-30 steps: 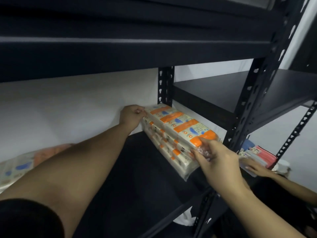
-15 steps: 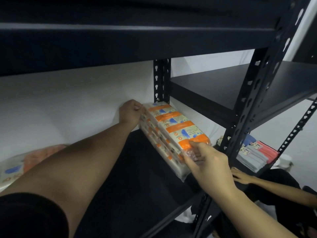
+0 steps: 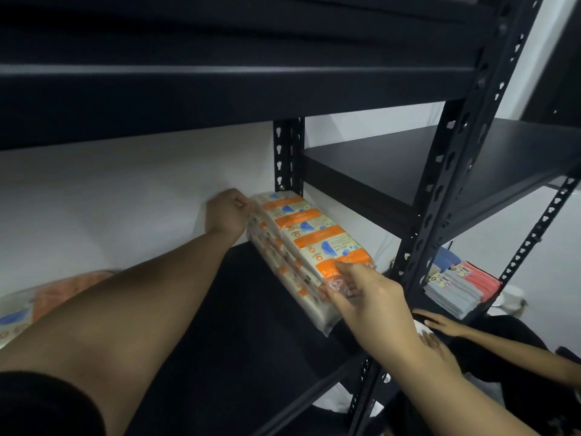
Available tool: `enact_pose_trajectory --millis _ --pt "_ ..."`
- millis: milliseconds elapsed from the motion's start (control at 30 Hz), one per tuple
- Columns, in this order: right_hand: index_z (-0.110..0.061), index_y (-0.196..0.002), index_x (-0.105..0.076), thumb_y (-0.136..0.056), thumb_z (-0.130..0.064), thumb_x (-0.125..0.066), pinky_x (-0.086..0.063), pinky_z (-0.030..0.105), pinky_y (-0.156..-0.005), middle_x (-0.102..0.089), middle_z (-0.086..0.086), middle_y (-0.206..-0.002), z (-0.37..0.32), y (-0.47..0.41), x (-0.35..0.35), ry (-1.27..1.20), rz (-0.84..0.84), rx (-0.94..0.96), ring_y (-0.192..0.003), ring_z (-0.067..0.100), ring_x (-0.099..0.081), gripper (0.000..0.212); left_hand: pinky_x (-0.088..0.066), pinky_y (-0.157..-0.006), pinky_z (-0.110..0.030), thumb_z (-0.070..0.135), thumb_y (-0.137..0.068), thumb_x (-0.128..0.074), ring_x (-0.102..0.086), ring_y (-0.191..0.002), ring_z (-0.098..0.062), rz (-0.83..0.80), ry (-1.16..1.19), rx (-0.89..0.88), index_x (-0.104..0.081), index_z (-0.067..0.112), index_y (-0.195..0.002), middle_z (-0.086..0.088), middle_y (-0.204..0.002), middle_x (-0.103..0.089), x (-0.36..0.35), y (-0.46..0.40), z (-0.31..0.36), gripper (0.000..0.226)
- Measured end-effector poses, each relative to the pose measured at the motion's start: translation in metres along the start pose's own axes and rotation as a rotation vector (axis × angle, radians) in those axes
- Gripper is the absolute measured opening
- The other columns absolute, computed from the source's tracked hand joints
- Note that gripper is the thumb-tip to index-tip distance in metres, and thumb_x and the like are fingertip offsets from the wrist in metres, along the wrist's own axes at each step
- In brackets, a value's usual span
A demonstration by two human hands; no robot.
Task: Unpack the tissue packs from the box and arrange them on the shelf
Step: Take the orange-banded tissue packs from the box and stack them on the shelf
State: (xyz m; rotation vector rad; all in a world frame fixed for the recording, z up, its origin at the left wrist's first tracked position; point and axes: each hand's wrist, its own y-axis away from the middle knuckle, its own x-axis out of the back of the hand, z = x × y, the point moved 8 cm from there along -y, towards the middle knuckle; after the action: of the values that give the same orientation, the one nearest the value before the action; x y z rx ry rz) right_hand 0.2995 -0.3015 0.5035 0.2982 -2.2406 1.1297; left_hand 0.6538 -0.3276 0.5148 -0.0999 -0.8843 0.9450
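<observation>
Since a second ago I see the tissue pack (image 3: 309, 247) slid deeper onto the shelf (image 3: 239, 325). I'd press it flush against the post. My left hand (image 3: 228, 212) seems curled on its far end; my right hand (image 3: 367, 297) pinches the near wrapper.

Second tissue pack (image 3: 19, 313) cut by left edge, blurred; left hand (image 3: 227, 212) fingertips hidden behind pack.
</observation>
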Motion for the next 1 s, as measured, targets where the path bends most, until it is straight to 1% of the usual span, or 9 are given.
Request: enact_pose_trajectory --millis 133,267,400,467,567,700,833,900,1000 --pt "-0.014 -0.12 -0.072 -0.083 -0.029 -0.085 -0.064 0.039 -0.07 -0.076 0.001 -0.108 0.001 0.0 -0.005 0.029 -0.012 0.058 -0.087 0.02 -0.075 0.042 -0.037 -0.059 -0.016 0.023 -0.097 -0.069 -0.061 -0.074 -0.005 0.023 0.002 -0.009 -0.064 0.022 -0.083 0.009 -0.081 -0.065 0.004 0.002 -0.004 0.015" --pt "-0.015 -0.116 -0.07 -0.084 -0.024 -0.086 -0.063 0.04 -0.069 -0.075 0.002 -0.105 0.001 -0.007 -0.009 0.064 -0.019 0.098 -0.085 0.025 -0.074 0.037 -0.034 -0.06 -0.012 0.02 -0.098 -0.067 -0.058 -0.073 -0.006 0.044 -0.021 -0.008 -0.067 0.016 -0.086 0.007 -0.084 -0.065 0.007 -0.001 -0.003 0.012" --pt "-0.017 -0.115 -0.069 -0.086 -0.032 -0.084 -0.062 0.04 -0.069 -0.075 0.001 -0.106 0.006 -0.012 -0.012 0.08 -0.035 0.04 -0.085 0.024 -0.073 0.036 -0.032 -0.056 -0.01 0.024 -0.097 -0.07 -0.055 -0.067 0.0 0.009 -0.067 0.004 -0.064 0.022 -0.081 0.012 -0.078 -0.061 0.003 -0.01 -0.001 0.017" --pt "-0.016 -0.114 -0.071 -0.085 -0.035 -0.085 -0.062 0.04 -0.069 -0.076 0.001 -0.103 0.006 -0.014 -0.01 0.076 -0.026 0.015 -0.082 0.023 -0.074 0.037 -0.033 -0.055 -0.011 0.023 -0.097 -0.069 -0.059 -0.07 -0.003 -0.003 -0.093 0.012 -0.065 0.022 -0.079 0.012 -0.078 -0.062 0.0 -0.013 0.001 0.018" --pt "-0.016 -0.111 -0.073 -0.083 -0.038 -0.085 -0.062 0.042 -0.071 -0.076 0.0 -0.098 0.009 -0.018 -0.01 0.024 -0.039 -0.046 -0.081 0.021 -0.073 0.038 -0.037 -0.057 -0.016 0.027 -0.097 -0.069 -0.061 -0.072 -0.007 -0.026 -0.152 0.005 -0.067 0.02 -0.08 0.007 -0.081 -0.066 -0.003 -0.015 0.004 0.018" --pt "-0.019 -0.116 -0.069 -0.083 -0.043 -0.084 -0.062 0.042 -0.076 -0.075 -0.001 -0.099 0.007 -0.016 -0.012 -0.005 -0.094 -0.103 -0.084 0.019 -0.071 0.043 -0.044 -0.059 -0.03 0.039 -0.097 -0.067 -0.062 -0.066 -0.016 -0.058 -0.337 -0.011 -0.065 0.017 -0.077 -0.002 -0.077 -0.068 0.002 -0.014 0.007 0.03" --pt "-0.027 -0.126 -0.064 -0.08 -0.047 -0.082 -0.062 0.038 -0.08 -0.074 -0.008 -0.097 0.008 -0.009 -0.007 -0.073 -0.11 -0.156 -0.085 0.009 -0.071 0.053 -0.051 -0.062 -0.034 0.044 -0.096 -0.068 -0.064 -0.069 -0.018 -0.057 -0.23 0.019 -0.058 0.017 -0.081 -0.001 -0.077 -0.065 0.012 0.001 0.001 0.032" --pt "-0.035 -0.128 -0.057 -0.077 -0.05 -0.08 -0.063 0.037 -0.079 -0.071 -0.013 -0.091 0.008 -0.004 -0.008 -0.128 -0.131 -0.178 -0.082 0.005 -0.071 0.058 -0.048 -0.059 -0.03 0.042 -0.096 -0.069 -0.065 -0.069 -0.017 -0.064 -0.167 0.024 -0.058 0.019 -0.081 0.001 -0.076 -0.066 0.012 0.014 -0.002 0.029" --pt "-0.041 -0.13 -0.048 -0.076 -0.053 -0.078 -0.063 0.04 -0.075 -0.071 -0.012 -0.092 0.005 0.007 -0.007 -0.158 -0.138 -0.198 -0.081 0.009 -0.071 0.063 -0.048 -0.058 -0.029 0.042 -0.099 -0.063 -0.064 -0.069 -0.013 -0.132 -0.144 0.015 -0.062 0.022 -0.082 0.004 -0.076 -0.067 0.007 0.042 -0.001 0.026"
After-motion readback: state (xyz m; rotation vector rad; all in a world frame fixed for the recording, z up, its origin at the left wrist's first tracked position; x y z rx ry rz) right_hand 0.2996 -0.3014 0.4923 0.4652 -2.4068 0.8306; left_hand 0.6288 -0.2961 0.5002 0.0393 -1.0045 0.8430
